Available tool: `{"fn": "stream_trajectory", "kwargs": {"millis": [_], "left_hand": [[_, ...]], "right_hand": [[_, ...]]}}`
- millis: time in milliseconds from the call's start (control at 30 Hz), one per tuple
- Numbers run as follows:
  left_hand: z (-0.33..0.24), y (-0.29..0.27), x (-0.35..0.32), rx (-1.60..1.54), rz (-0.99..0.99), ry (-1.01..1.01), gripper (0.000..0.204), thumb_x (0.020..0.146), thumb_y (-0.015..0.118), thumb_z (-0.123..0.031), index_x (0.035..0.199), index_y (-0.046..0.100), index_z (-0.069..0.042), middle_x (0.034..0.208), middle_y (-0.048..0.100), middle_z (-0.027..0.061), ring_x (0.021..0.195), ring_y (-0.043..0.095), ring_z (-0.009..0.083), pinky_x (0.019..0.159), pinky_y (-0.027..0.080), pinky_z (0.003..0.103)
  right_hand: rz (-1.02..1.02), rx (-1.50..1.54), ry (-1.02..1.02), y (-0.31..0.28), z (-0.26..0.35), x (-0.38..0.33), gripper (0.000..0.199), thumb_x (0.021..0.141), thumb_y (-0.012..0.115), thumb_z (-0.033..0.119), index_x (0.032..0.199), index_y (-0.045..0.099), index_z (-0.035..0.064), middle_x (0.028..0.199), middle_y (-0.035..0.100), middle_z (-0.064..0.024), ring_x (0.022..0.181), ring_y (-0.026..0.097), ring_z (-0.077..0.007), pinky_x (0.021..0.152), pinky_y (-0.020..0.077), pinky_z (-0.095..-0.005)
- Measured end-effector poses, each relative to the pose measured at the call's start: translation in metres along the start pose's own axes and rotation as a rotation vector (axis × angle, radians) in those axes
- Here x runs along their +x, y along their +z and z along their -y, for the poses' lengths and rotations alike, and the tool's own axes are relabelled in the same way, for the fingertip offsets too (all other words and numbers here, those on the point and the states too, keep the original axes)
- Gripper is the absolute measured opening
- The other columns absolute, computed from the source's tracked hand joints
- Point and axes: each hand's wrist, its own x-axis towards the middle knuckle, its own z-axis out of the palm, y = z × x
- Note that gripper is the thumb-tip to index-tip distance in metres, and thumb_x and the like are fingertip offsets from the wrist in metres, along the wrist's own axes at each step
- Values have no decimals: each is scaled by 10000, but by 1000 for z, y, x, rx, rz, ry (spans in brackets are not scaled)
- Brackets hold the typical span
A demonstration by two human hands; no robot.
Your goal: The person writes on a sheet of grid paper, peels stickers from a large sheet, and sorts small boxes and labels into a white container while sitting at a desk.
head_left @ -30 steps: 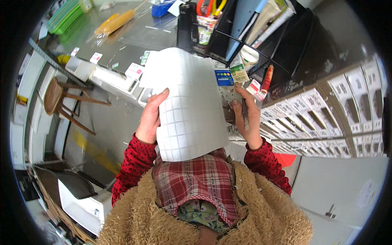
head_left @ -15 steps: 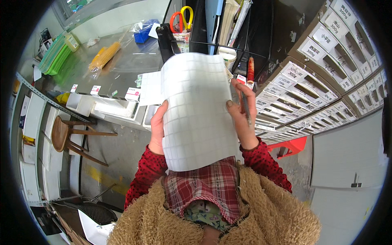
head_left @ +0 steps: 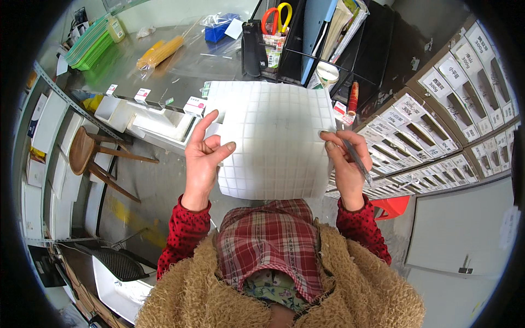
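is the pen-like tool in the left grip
No, the pen-like tool is in the right grip, just beyond the right edge of the white gridded sheet.

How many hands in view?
2: left hand by the left edge of the paper sheet; right hand at its right edge, a slim tool across its fingers. No others visible.

Holding up a white gridded sheet (head_left: 279, 145) in front of a red checked apron (head_left: 268, 232).
Gripping the right edge with the right hand (head_left: 348, 167), and holding also a slim grey tool (head_left: 359, 163); placing the left hand (head_left: 201, 158) at the left edge, with thumb (head_left: 225, 148) and forefinger (head_left: 207, 121) spread apart.
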Motion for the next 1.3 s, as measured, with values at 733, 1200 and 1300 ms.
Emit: {"fn": "stream_trajectory", "kwargs": {"millis": [733, 1200, 1300], "left_hand": [[-30, -10, -38, 1034, 186, 452, 355, 574, 761, 20, 917, 678, -21, 906, 581, 36, 801, 554, 155, 656, 440, 283], [-48, 29, -26, 1540, 649, 784, 174, 673, 634, -128, 831, 585, -74, 716, 529, 17, 683, 553, 184, 645, 416, 300], [-56, 37, -22, 1517, 693, 842, 188, 673, 619, -143, 841, 590, -64, 708, 530, 17, 665, 548, 177, 625, 414, 298]], "right_hand": [[304, -339, -234, -26, 40, -1, 286, 714, 698, -127, 959, 647, 11, 911, 703, -108, 812, 674, -182, 712, 518, -272], [764, -696, -825, 13, 68, 46, 324, 655, 725, 193, 949, 635, 89, 1040, 645, -72, 857, 613, -207, 722, 489, -333], [903, -591, -903, 26, 67, 44, 269, 696, 695, 170, 944, 637, 82, 1044, 645, -76, 862, 627, -223, 719, 508, -337]]}}
